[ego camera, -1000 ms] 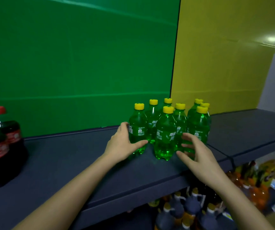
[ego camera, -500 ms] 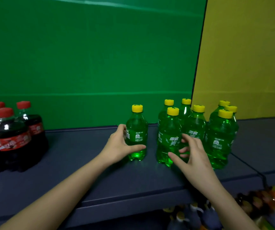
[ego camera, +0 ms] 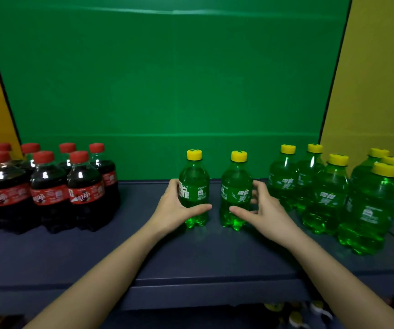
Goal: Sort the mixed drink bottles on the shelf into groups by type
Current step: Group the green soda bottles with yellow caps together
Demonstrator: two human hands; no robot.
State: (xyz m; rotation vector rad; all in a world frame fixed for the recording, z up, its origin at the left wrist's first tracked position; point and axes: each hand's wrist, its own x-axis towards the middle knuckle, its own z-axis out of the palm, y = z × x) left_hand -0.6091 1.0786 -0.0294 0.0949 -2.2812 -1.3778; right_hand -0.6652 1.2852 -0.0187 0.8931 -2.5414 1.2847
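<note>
Our left hand (ego camera: 174,207) grips the first green bottle (ego camera: 194,186), with the thumb across its front and the fingers curled round its left side. Our right hand (ego camera: 264,210) grips the second green bottle (ego camera: 236,191), with the thumb on its front and the fingers curled round its right side. Both stand upright midway along the shelf (ego camera: 191,257), nearer its back edge, with a narrow gap between them. Six more green bottles (ego camera: 329,198) cluster toward the shelf's right end, near our right hand. Red-capped cola bottles (ego camera: 48,191) stand packed together at the left end, well apart from our left hand.
</note>
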